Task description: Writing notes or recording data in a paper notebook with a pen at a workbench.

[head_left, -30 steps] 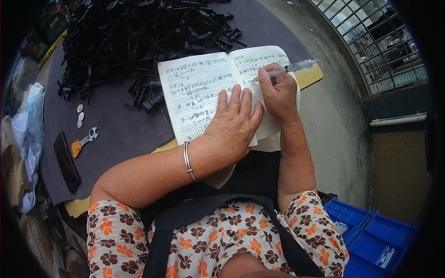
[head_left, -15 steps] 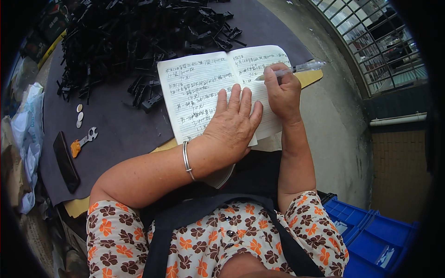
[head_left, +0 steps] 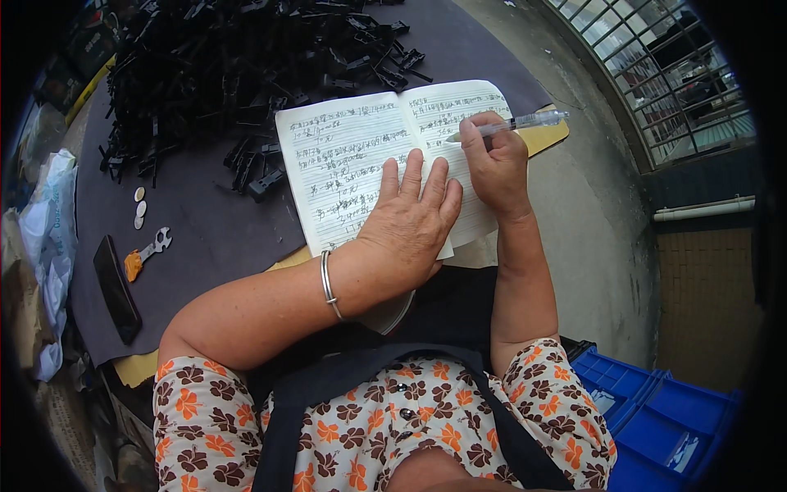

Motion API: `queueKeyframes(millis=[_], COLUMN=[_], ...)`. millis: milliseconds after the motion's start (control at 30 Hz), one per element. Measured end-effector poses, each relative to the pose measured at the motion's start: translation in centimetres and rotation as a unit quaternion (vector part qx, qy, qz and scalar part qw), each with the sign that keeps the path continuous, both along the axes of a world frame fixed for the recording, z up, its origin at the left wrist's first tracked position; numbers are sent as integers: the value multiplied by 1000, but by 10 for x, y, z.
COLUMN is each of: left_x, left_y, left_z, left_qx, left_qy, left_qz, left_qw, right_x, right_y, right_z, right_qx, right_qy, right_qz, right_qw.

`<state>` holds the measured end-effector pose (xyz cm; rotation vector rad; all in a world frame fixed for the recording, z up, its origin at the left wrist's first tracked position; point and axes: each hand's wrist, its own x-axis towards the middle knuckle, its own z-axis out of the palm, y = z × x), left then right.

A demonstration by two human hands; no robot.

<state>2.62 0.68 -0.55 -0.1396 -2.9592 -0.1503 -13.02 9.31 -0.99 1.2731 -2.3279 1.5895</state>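
Note:
An open lined notebook [head_left: 344, 135], handwritten on both pages, lies at the near edge of the dark-covered table. My left hand [head_left: 406, 215] rests flat across its lower middle with fingers spread, and a silver bangle [head_left: 329, 283] circles that wrist. Over the right page, my right hand [head_left: 496, 168] grips a clear-barrelled pen [head_left: 529, 121]. The pen's tip points left, at or just above the written lines; contact with the paper cannot be told. My left hand covers part of the writing.
A big heap of black plastic parts [head_left: 238, 74] fills the table's far left. Several coin-like discs [head_left: 139, 208], an orange-handled metal wrench [head_left: 147, 253] and a black phone [head_left: 117, 289] lie at the left. Blue crates [head_left: 672, 426] stand at lower right, plastic bags [head_left: 49, 238] at far left.
The notebook appears shifted very slightly left in view. My right hand and the pen have moved slightly left; my left hand stays flat on the pages.

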Motion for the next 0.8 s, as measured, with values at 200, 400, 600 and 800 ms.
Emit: queueKeyframes(millis=[200,400,600,800], left_x=[0,0,1,0], left_y=[1,1,0,0], left_z=[3,5,5,5], left_qx=[-5,-12,-9,-10], left_qy=[-10,-21,-27,-25], left_qz=[2,2,1,0], left_qw=[1000,1000,1000,1000], right_x=[1,1,4,2], right_y=[-1,-2,-4,-2], right_z=[2,1,4,3], right_qx=[10,22,25,29], right_qy=[-2,7,11,29], right_qz=[0,-3,-19,-11], right_qw=[1000,1000,999,999])
